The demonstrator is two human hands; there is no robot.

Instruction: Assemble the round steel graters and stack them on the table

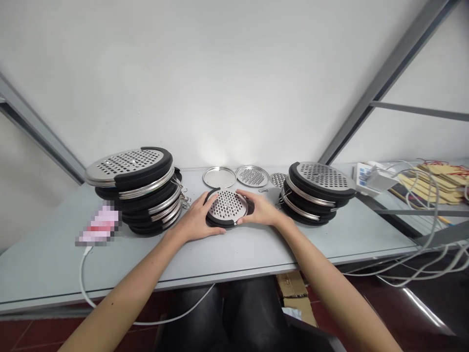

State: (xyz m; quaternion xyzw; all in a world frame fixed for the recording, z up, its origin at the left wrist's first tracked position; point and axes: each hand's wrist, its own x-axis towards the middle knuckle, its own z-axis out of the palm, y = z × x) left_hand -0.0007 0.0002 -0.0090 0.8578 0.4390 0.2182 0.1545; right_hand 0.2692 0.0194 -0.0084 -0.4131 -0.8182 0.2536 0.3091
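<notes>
A round metal grater (227, 205) with a black rubbery rim lies low at the middle of the table, its perforated face up. My left hand (197, 221) grips its left edge, thumb along the near side and fingers round the far side. On the opposite edge is my right hand (262, 209), fingers curved over the rim and thumb at the near right. Whether more parts lie beneath this grater is hidden. Behind it are a plain round metal tray (219, 177), a loose perforated disc (252, 176) and another perforated disc (277, 179) partly hidden by a stack.
Tall leaning stacks of black-rimmed graters stand at left (146, 188) and right (317, 195), metal clips hanging from them. A small metal clip (263, 190) lies behind my right hand. A pixelated pink item (98, 225) with a white cable, a power strip (366, 178) and grey frame posts flank them.
</notes>
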